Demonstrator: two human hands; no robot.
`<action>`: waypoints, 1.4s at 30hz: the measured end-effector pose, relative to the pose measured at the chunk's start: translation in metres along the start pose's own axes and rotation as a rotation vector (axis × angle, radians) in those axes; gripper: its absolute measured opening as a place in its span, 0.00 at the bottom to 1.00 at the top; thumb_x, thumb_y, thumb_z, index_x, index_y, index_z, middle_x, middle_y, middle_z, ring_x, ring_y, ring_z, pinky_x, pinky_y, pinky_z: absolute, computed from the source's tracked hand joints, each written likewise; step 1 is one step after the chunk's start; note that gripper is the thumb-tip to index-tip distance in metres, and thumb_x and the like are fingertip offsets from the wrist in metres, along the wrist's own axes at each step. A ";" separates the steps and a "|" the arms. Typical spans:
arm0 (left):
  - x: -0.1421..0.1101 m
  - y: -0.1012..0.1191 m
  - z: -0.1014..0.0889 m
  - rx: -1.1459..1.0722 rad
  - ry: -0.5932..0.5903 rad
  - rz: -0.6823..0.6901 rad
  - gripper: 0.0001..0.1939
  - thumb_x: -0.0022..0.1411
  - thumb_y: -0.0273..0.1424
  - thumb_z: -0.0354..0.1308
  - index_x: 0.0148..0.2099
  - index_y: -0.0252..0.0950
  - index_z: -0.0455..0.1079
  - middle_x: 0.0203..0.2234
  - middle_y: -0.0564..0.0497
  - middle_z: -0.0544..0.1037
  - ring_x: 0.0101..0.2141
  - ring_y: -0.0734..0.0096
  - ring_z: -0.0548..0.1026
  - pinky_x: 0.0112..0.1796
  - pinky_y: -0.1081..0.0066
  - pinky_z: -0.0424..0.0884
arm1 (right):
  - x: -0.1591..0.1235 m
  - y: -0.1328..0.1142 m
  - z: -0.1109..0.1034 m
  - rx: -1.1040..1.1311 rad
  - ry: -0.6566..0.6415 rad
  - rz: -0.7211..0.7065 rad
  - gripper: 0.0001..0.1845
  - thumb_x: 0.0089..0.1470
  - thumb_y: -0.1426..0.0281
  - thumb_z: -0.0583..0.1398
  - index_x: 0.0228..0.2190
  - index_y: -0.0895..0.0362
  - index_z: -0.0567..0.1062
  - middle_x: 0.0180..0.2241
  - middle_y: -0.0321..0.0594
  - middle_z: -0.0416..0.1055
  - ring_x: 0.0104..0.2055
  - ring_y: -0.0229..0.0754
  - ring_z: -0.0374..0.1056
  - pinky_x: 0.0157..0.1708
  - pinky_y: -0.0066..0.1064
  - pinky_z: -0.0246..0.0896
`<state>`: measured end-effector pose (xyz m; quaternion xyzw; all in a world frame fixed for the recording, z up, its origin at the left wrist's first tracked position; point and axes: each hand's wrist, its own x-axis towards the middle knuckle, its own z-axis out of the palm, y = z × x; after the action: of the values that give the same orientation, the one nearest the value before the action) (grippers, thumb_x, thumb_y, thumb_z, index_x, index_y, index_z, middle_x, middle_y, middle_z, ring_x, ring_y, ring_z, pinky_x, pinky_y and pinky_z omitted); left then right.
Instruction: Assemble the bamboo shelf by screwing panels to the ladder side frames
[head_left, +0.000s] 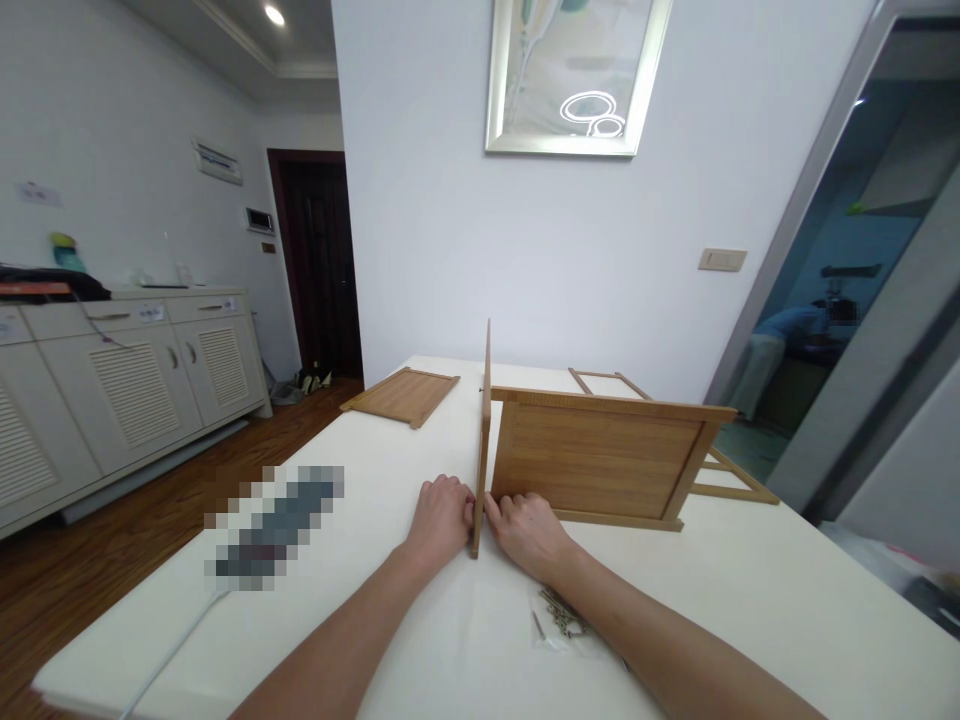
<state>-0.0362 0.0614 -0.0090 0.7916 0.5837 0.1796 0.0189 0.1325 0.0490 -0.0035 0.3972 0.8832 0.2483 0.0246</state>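
Note:
A narrow wooden board (pixel 484 450) stands on edge, seen almost end-on. It meets the left end of a framed wooden panel (pixel 600 460), which also stands on edge. My left hand (pixel 442 515) is at the board's left face near its bottom, fingers curled; what they pinch, if anything, is hidden. On the other side, my right hand (pixel 529 530) has its fingers closed round the panel's lower left corner, by the joint. A small dark fitting (pixel 481 390) sticks out of the board higher up. A clear bag of screws (pixel 562 612) lies beneath my right forearm.
A flat wooden panel (pixel 405 393) lies on the white table (pixel 360 620) at the far left. Slim wooden frames (pixel 731 485) lie behind the standing panel. A blurred dark object with a white cable (pixel 176 640) rests at left. A person (pixel 787 335) bends over in the room at right.

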 end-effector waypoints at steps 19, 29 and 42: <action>0.000 0.000 0.002 -0.021 -0.010 -0.037 0.13 0.65 0.28 0.49 0.36 0.37 0.75 0.34 0.45 0.77 0.42 0.59 0.73 0.39 0.65 0.63 | 0.001 0.000 0.001 0.022 -0.025 0.021 0.19 0.64 0.76 0.47 0.55 0.65 0.63 0.32 0.52 0.76 0.33 0.46 0.75 0.30 0.32 0.61; 0.002 -0.002 0.006 -0.046 0.014 -0.024 0.13 0.65 0.27 0.49 0.35 0.37 0.75 0.33 0.46 0.77 0.40 0.60 0.73 0.38 0.65 0.62 | 0.001 -0.001 -0.003 0.018 -0.047 0.027 0.19 0.63 0.78 0.46 0.54 0.66 0.64 0.32 0.52 0.76 0.32 0.47 0.75 0.28 0.31 0.62; 0.005 -0.003 0.008 -0.051 0.026 -0.048 0.10 0.64 0.26 0.52 0.35 0.37 0.76 0.33 0.47 0.77 0.40 0.61 0.73 0.39 0.66 0.62 | 0.001 -0.001 -0.001 0.018 -0.038 0.015 0.16 0.64 0.78 0.44 0.50 0.64 0.64 0.32 0.50 0.75 0.32 0.46 0.74 0.29 0.33 0.62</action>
<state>-0.0352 0.0687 -0.0159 0.7741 0.5981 0.2042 0.0360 0.1310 0.0490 -0.0029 0.4086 0.8818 0.2329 0.0362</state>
